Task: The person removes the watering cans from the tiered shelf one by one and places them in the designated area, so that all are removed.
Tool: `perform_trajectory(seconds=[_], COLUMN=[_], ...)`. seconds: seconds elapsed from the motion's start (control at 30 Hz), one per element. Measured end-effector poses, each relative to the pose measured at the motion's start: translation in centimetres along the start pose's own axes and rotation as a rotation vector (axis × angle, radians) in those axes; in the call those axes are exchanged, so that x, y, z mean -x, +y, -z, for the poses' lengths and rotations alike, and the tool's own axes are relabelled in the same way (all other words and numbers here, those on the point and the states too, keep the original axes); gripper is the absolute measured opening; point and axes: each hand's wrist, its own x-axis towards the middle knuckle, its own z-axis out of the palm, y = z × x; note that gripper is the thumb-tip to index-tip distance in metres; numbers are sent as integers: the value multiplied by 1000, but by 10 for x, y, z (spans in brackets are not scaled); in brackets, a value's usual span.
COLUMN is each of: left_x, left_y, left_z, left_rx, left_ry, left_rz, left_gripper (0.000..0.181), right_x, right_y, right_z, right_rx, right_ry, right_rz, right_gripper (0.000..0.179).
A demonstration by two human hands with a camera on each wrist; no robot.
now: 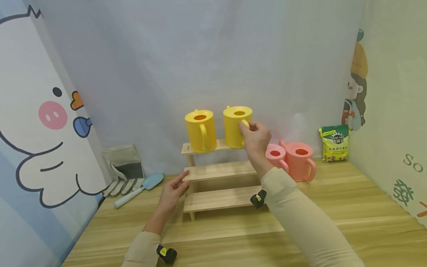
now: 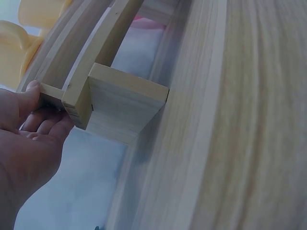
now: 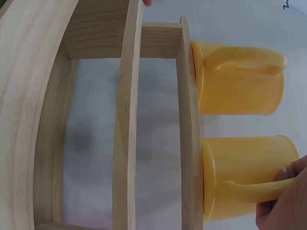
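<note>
A three-tier wooden shelf [image 1: 220, 170] stands on the table, with two yellow watering cans on its top board. My right hand [image 1: 257, 139] grips the handle of the right yellow watering can [image 1: 233, 128]; its base is at the board in the right wrist view. To its left is the other yellow watering can [image 1: 197, 131], handle facing me. With my left hand [image 1: 171, 193] I hold the left end of the middle board; the left wrist view shows the thumb [image 2: 32, 93] on top and fingers beneath. The lower two boards carry nothing.
Right of the shelf stand a small pink watering can [image 1: 275, 154] and a larger coral one [image 1: 297, 163], partly behind my right arm. A green-yellow packet [image 1: 335, 144] leans at the back right. Gloves [image 1: 123, 167] and a light blue trowel [image 1: 141, 188] lie at left.
</note>
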Motion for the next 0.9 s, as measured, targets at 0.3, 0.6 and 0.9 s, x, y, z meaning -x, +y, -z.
perform_trajectory(seconds=[0.3,0.6,0.9], left_x=[-1,-1,0], left_y=[1,1,1], left_z=[-1,0,-1], left_rx=[17,8,3], left_ry=[3,4,3], left_rz=[-1,2,1], left_gripper=[45,45,45], right_x=[-4,-9,-7], right_y=[0,-1,0], right_z=[4,5,11], right_rx=[-9,-65,-157], right_ry=[-4,-15,-30], right_rz=[6,-69,-108], right_gripper=[27,25,26])
